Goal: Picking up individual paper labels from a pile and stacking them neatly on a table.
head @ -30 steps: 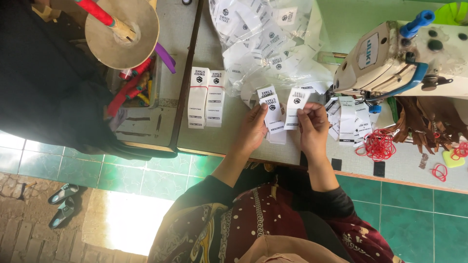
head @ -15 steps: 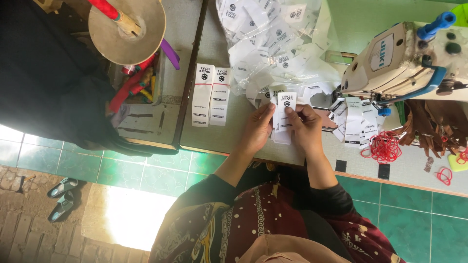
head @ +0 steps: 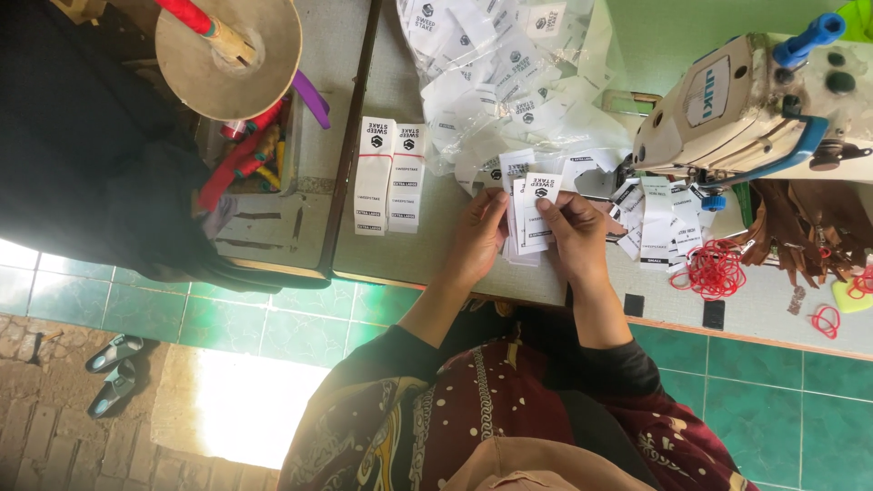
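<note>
Both hands meet over the table's near edge [head: 436,264]: the left hand [head: 477,238] and the right hand [head: 571,238] pinch a small stack of white fabric labels [head: 530,214] between fingers and thumbs. Beside them a clear plastic bag [head: 491,73] spills more white labels, its top cut off by the frame. Two neat label stacks [head: 391,175] lie to the left. A tray [head: 244,159] holds red and yellow tools, half hidden under a thread-cone disc [head: 227,56]. The sewing machine [head: 755,105] covers further labels.
</note>
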